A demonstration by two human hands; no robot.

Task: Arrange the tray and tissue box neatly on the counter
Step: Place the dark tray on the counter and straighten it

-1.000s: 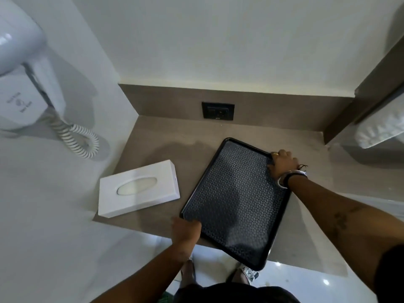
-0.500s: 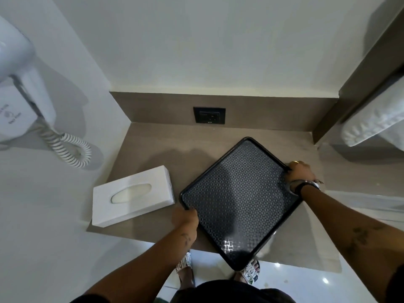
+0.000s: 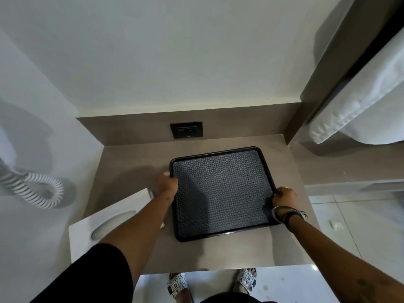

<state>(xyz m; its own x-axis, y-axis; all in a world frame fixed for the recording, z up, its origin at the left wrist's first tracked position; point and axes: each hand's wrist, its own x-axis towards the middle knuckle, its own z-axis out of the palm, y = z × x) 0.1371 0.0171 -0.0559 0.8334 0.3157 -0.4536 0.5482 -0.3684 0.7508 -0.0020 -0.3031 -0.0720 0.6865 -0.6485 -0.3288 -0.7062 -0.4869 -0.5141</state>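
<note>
A black tray (image 3: 220, 191) with a patterned grey inside lies flat on the brown counter (image 3: 122, 171), nearly square to the back wall. My left hand (image 3: 165, 185) grips its left rim and my right hand (image 3: 283, 196) grips its right rim near the front corner. A white tissue box (image 3: 109, 217) lies at an angle on the counter's left front; my left forearm crosses over it and hides part of it.
A black wall socket (image 3: 186, 130) sits in the backsplash behind the tray. A white coiled cord (image 3: 37, 189) hangs on the left wall. White towels (image 3: 358, 106) hang at the right. My sandalled feet (image 3: 177, 285) show below the counter's front edge.
The tray has turned from a diagonal pose, with a corner over the front edge, to nearly square and further back on the counter. Both hands stayed on its rims. The tissue box has not moved.
</note>
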